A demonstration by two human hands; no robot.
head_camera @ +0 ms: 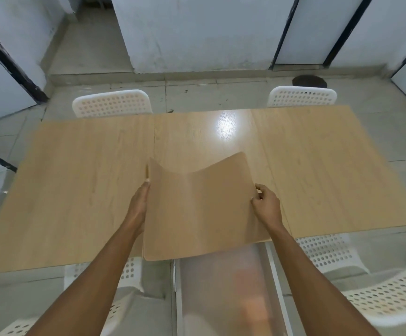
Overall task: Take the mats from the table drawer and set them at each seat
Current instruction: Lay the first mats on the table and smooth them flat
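- The mat [202,209] is a thin, flexible sheet with a pale wood-grain print and rounded corners; it matches the bench beneath it closely in colour.
- It is held above the near edge of the bench [75,190], its far edge sagging into a shallow curve between two raised corners, its near edge hanging out over the open drawer [228,292].
- Whether this is one mat or several stacked cannot be told, though a thin edge shows at its far left corner.
- The left hand [138,204] runs along the mat's left edge, wrist straight, fingers going under the sheet out of sight, so their spread cannot be told; a fingertip shows at the edge near the far corner.
- The right hand [267,204] grips the right edge, fingers curled and pinching the mat, with the thumb on top.
- Both forearms are bare and reach forward from the bottom of the view, roughly parallel.
- The bench has a smooth, light wood-grain top in three panels, with a bright glare spot near the middle.
- The drawer is pulled out below the bench edge, with white sides and a blurred, pale, frosted-looking bottom.
- White plastic chairs with perforated backs and seats stand round the bench: two at the far side [112,103] [302,95], others at the near side [330,253].
- The floor [197,90] is grey tile.
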